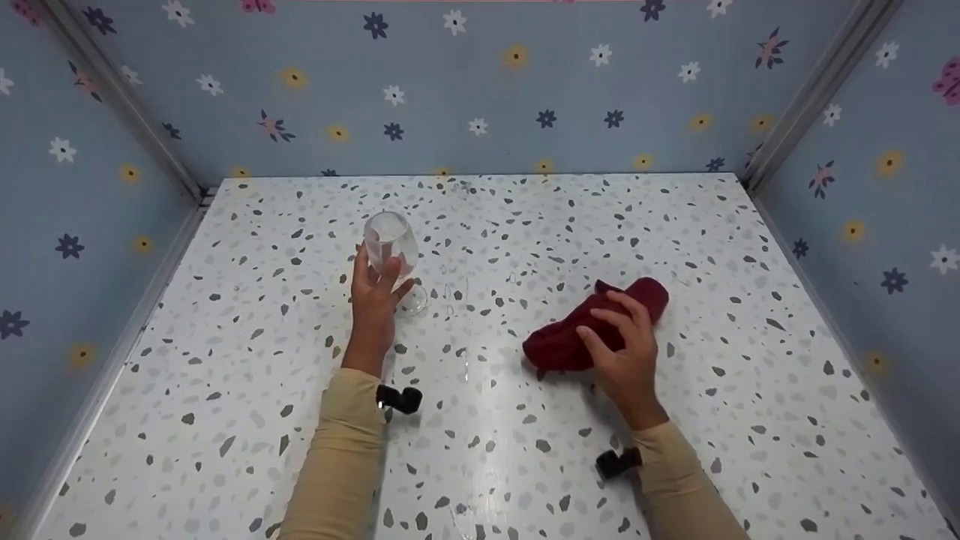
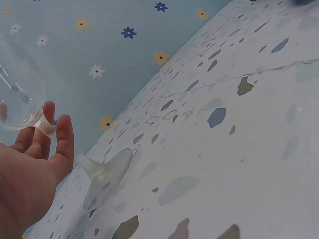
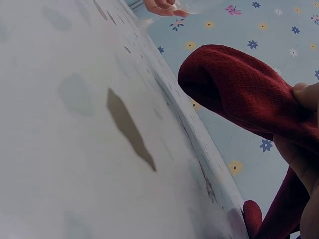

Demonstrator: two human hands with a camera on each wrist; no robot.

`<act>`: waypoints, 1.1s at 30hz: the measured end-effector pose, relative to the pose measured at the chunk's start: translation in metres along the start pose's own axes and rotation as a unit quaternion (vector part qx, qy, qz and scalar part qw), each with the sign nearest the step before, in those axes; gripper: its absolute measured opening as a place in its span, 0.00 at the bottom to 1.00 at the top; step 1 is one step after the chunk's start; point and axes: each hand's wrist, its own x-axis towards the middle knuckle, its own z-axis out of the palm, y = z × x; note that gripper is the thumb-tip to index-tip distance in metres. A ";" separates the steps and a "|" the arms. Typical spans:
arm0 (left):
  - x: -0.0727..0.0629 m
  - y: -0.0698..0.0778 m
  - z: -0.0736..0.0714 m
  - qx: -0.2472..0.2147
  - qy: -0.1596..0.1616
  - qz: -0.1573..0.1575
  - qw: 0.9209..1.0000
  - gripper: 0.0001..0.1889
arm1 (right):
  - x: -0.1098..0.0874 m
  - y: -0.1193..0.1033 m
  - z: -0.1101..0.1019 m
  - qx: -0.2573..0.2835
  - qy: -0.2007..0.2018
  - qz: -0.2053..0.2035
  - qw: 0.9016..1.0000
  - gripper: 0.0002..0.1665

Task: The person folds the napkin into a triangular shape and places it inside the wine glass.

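Observation:
My left hand [image 1: 373,300] holds a clear wine glass [image 1: 391,231] at left of centre, fingers around the lower bowl and upper stem. In the left wrist view the glass's foot [image 2: 110,177] shows close to the tabletop, below my fingers [image 2: 64,144]. On the right, my right hand [image 1: 628,364] grips a dark red cloth [image 1: 555,345], bunched into a long soft roll, with thumb and fingers across it. The right wrist view shows the cloth [image 3: 239,87] folded over at one end, the thumb pressed on it; part of the hand is out of frame.
A white speckled table [image 1: 480,420] lies beneath both hands. Blue flowered panels [image 1: 480,90] wall it at the back and both sides, with metal corner posts [image 1: 817,90]. Small dark wrist cameras [image 1: 401,400] sit on both sleeves.

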 end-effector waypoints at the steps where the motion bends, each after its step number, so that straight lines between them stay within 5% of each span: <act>1: 0.000 -0.001 0.001 0.002 -0.004 0.000 1.000 0.41 | 0.000 0.000 0.000 0.000 0.000 -0.001 1.000 0.19; 17: -0.004 -0.010 0.018 0.031 -0.035 -0.019 0.999 0.43 | 0.000 -0.001 0.000 0.010 -0.001 0.002 1.000 0.19; 33: -0.009 -0.020 0.041 0.009 -0.061 -0.019 0.998 0.44 | 0.002 -0.001 -0.003 0.000 0.006 -0.006 1.000 0.19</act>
